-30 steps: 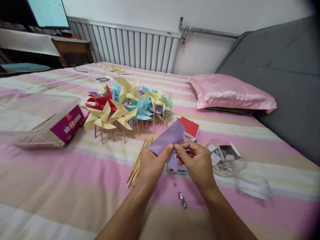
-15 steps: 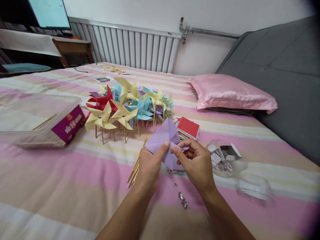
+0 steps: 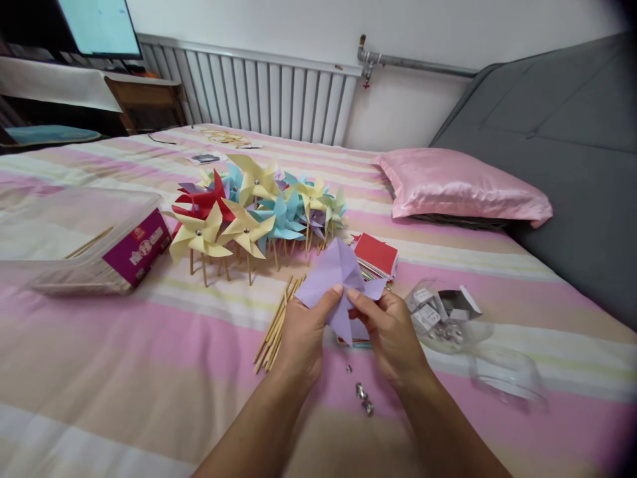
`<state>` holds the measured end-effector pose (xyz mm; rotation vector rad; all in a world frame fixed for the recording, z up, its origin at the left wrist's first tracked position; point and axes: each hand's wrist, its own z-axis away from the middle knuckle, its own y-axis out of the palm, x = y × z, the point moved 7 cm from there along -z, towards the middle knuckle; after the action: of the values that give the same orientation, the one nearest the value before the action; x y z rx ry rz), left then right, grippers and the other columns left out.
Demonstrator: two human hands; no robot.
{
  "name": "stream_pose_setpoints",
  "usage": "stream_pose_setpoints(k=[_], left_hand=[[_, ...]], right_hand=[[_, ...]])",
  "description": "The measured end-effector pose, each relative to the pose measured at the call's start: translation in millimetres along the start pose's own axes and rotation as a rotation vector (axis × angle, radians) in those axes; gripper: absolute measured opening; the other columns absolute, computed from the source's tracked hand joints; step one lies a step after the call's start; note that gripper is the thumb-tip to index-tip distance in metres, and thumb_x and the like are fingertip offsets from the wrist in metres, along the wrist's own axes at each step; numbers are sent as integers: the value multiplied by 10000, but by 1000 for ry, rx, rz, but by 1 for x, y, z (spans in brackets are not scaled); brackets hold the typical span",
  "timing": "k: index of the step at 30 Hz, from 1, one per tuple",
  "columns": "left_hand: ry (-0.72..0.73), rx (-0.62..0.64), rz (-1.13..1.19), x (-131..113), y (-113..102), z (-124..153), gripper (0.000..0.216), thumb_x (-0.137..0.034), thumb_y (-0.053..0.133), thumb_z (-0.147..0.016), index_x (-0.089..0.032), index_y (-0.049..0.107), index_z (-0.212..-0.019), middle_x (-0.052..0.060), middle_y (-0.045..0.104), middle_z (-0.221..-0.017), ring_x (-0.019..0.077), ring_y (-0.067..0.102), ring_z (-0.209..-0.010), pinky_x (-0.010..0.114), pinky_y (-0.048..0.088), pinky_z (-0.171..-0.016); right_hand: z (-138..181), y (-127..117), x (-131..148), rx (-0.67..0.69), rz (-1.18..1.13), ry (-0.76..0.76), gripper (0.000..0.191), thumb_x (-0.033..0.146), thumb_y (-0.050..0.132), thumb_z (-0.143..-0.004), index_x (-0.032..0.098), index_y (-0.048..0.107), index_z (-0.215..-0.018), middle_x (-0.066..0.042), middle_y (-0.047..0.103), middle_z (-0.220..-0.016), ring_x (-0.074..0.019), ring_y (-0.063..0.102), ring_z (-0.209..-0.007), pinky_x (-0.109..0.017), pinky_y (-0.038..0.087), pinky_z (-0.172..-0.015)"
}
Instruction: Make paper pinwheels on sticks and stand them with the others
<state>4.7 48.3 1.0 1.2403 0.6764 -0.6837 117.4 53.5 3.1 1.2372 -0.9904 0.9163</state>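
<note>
Striped bed (image 3: 149, 372); radiator (image 3: 261, 96) at the wall behind. Left hand (image 3: 303, 335) and right hand (image 3: 395, 335) close together, both pinching the purple paper (image 3: 328, 269), thumbs side by side near its folded middle. Paper held above the bed, partly in front of the card stack (image 3: 377, 254). Sticks (image 3: 273, 328) lie just beside the left hand; studs (image 3: 367, 406) between the forearms as viewed. Pinwheels (image 3: 246, 232) clustered beyond the sticks; tub (image 3: 137, 247) farther left.

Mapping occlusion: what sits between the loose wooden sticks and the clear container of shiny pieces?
Head view, left to right: left hand, purple paper pinched in both hands, right hand. Some stacked paper shows below the purple paper.
</note>
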Motion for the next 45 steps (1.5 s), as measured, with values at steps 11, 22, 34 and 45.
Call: stream_pose_setpoints(k=[11, 22, 34, 45], left_hand=[[-104, 124, 16, -1, 2, -1, 156, -276, 680, -695, -122, 659, -685, 5, 611, -622, 101, 539, -563, 207, 428, -545], [-244, 311, -297, 0, 1, -1, 172, -293, 724, -629, -124, 697, -641, 53, 651, -592, 145, 573, -514, 269, 437, -574], [-212, 338, -408, 5, -3, -1, 136, -225, 717, -609, -123, 700, -697, 68, 664, -656, 177, 612, -612, 269, 461, -597], [-204, 313, -398, 8, -4, -3, 167, -211, 721, -594, -116, 710, -731, 76, 668, -655, 192, 623, -613, 292, 477, -602]], right_hand=[[-6, -8, 2, 49, -91, 129, 183, 268, 752, -619, 151, 624, -677, 11, 595, -631, -111, 502, -566, -235, 410, -531], [-10, -18, 3, 288, 187, 202, 150, 251, 713, -620, 149, 613, -663, -1, 585, -608, -135, 527, -576, -257, 439, -556], [-3, -7, 6, 403, 237, 237, 175, 266, 704, -592, 150, 581, -635, 29, 527, -547, -98, 460, -489, -223, 377, -491], [-3, -6, 7, 383, 313, 201, 213, 317, 720, -608, 145, 597, -625, 20, 546, -527, -98, 464, -465, -218, 360, -446]])
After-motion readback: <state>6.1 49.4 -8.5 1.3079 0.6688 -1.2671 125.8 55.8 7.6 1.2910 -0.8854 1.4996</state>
